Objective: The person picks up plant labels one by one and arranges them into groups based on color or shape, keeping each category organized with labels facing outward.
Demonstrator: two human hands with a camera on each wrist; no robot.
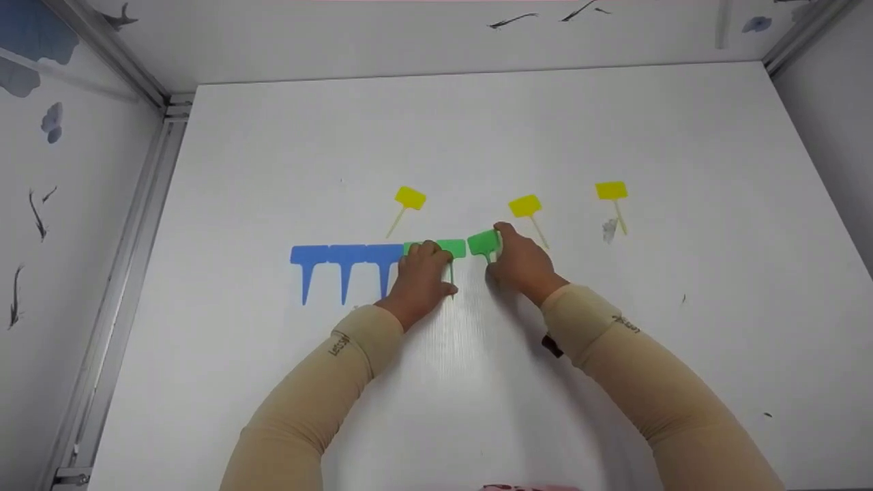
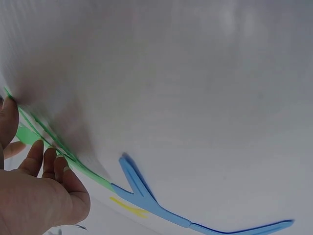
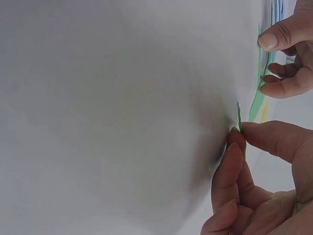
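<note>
Foreground: sleeved forearms [image 1: 689, 389], leading up to both hands over a white tabletop [image 1: 436, 416]. R hand [image 1: 525, 262] pinches a single green tag [image 1: 483, 242] btwn thumb & fingers, its head tilted & just apart from the row under the L fingertips. L hand [image 1: 421, 279], fingers arched & unclenched, rests on two aligned green tags [image 1: 455, 247], thumb by a stem tip. Three blue tags [image 1: 346, 254] continue the row edge to edge, left of the L fingers. Yellow tags [image 1: 525, 206] (n = 3) lie beyond the fingers, the middle one's stem just beside the R knuckles. Contact pressure under the L fingertips is hard to judge, wrist view being oblique. Risks (judged): brought in at this tilt, the pinched tag's corner might ride over the adjoining head or shove the row askew, esp. w/ too light an L hold; R knuckles could also snag the nearby yellow stem.
</note>
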